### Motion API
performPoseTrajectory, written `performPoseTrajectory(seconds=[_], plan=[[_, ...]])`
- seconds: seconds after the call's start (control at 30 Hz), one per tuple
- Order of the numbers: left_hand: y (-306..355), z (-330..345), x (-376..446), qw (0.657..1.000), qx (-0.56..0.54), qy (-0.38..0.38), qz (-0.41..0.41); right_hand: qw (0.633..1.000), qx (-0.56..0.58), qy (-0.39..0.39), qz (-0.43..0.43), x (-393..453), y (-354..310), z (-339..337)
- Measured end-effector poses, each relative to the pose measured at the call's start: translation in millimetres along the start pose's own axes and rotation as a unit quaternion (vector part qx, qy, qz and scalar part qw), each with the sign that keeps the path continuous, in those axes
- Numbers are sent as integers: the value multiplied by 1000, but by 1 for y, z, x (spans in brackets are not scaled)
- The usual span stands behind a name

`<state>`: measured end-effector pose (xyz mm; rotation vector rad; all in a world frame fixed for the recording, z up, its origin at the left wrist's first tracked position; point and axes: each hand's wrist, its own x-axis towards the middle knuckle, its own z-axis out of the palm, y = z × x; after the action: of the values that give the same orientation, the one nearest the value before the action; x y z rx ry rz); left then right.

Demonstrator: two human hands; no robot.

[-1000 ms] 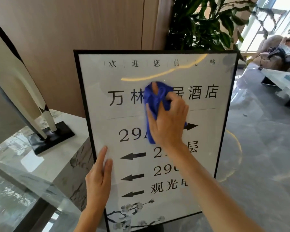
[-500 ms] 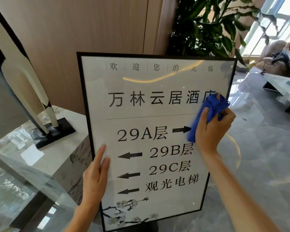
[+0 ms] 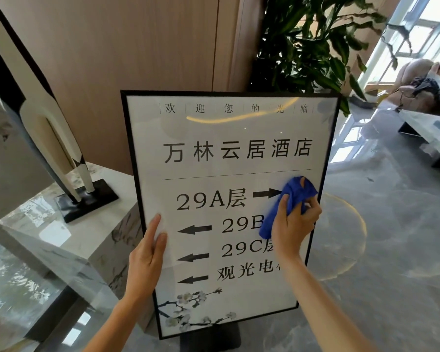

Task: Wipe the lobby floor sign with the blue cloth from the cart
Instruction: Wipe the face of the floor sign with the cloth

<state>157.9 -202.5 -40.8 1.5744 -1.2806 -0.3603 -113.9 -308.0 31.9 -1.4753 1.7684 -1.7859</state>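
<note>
The lobby floor sign (image 3: 229,133) is a black-framed glass panel with Chinese lettering, floor numbers and arrows, standing upright in front of me. My right hand (image 3: 294,224) presses a bunched blue cloth (image 3: 290,196) against the glass at the right side, level with the 29A and 29B lines. It covers the ends of the lower text lines. My left hand (image 3: 148,252) lies flat with fingers together on the sign's left edge, steadying the frame. The sign's dark base (image 3: 211,336) shows below the panel.
A marble plinth (image 3: 69,240) stands left of the sign with a tall black-and-cream sculpture (image 3: 54,138) on a black base. A large leafy plant (image 3: 313,44) rises behind the sign. Glossy grey floor (image 3: 391,224) spreads right toward a low table (image 3: 432,138) and sofa.
My right hand carried the blue cloth from the sign's centre to its right edge, then down and slightly left to the 29A and 29B lines. My left hand stayed on the left edge.
</note>
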Motion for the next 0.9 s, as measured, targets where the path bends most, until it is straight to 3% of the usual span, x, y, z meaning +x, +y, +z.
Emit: performPoseTrajectory(seconds=[0.2, 0.4, 0.6, 0.67, 0.8, 0.9], plan=[[10, -14, -3, 998, 22, -60, -3, 992, -7, -78, 94, 3, -7, -30], [31, -31, -11, 996, 26, -83, -9, 968, 100, -139, 182, -13, -35, -49], [39, -46, -15, 992, 49, -119, -5, 904, 187, -225, 312, -22, -49, -65], [44, -49, -20, 993, 76, -88, 2, 876, 223, -232, 361, -23, -55, -72], [74, -49, -30, 993, 110, 47, 25, 823, 284, -263, 416, -28, -64, -87], [105, -45, -33, 998, 46, 5, 52, 788, 311, -296, 442, -34, -74, -100]])
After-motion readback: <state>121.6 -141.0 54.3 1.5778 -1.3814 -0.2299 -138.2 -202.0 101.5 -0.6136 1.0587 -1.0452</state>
